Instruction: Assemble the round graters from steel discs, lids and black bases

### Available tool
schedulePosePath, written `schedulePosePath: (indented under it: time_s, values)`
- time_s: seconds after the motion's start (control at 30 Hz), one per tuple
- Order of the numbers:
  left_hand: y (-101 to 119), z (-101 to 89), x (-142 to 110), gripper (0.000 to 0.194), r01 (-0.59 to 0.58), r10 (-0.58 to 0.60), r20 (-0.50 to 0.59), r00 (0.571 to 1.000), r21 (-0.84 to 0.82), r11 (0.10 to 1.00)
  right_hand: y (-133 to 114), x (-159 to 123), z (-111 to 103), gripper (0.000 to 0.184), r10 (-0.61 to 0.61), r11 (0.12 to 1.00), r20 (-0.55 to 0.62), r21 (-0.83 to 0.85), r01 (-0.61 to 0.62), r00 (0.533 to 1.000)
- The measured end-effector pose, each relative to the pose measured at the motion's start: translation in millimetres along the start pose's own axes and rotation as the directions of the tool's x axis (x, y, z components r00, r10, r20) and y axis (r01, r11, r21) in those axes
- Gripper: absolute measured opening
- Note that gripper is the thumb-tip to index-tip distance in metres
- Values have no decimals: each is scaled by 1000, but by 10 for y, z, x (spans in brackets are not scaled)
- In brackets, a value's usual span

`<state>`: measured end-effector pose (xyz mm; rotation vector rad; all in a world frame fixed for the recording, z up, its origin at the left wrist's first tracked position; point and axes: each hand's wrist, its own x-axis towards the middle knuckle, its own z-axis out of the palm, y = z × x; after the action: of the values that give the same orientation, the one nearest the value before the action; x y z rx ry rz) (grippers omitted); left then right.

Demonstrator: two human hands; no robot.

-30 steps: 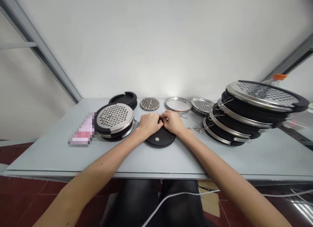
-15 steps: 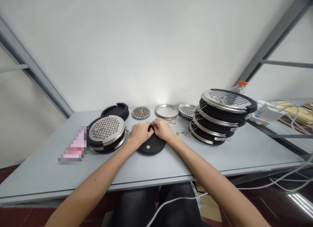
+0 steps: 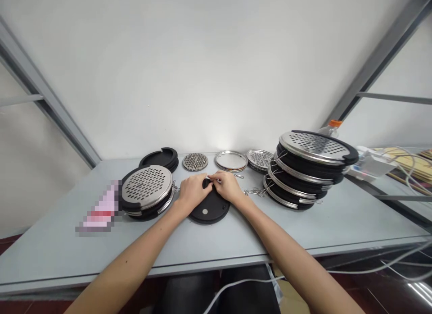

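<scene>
A round black disc (image 3: 211,210) with a pale dot lies flat on the table in front of me. My left hand (image 3: 194,191) is closed at its far left edge, thumb on top and fingers curled over the rim. Close beside it, my right hand (image 3: 227,186) pinches at the disc's far edge; a small shiny bit shows by its fingertips, too small to name. Left of my hands stands a short stack topped by a perforated metal plate (image 3: 147,185) in a black ring. Just beyond the right hand lies a small wire clip (image 3: 238,176).
Along the wall are black rings (image 3: 160,158), a spiked metal disc (image 3: 195,161), a plain metal disc (image 3: 231,160) and perforated discs (image 3: 259,159). A tall leaning stack (image 3: 313,147) stands right, with wire clips (image 3: 257,192) beside it. An orange-capped bottle (image 3: 334,127) is behind.
The view has tipped slightly, so everything sits a little lower. My right fingertips have shifted slightly at the disc's far edge; both hands stay on the black disc.
</scene>
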<state>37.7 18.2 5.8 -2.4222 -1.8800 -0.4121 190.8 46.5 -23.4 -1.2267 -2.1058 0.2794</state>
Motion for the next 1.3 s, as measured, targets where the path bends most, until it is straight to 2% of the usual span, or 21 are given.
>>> schedulePosePath:
  time_s: [0.33, 0.53, 0.77, 1.13, 1.3]
  values:
    - [12, 28, 43, 32, -15, 15, 27, 1000, 12, 1000, -14, 7, -2, 30, -26, 993, 36, -112, 29, 999]
    - [21, 13, 48, 32, -20, 18, 45, 999, 40, 999, -76, 38, -23, 28, -59, 979, 100, -190, 77, 993]
    - [10, 8, 48, 33, -46, 42, 62, 997, 64, 997, -146, 30, -52, 27, -33, 953, 157, -291, 78, 987]
    - [17, -18, 56, 33, -113, 105, 89, 991, 86, 990, -202, -6, -70, 27, 21, 951, 154, -308, 28, 988]
    - [11, -20, 47, 32, -125, 120, 87, 989, 58, 990, -163, -56, -64, 31, 21, 971, 76, -237, -2, 997]
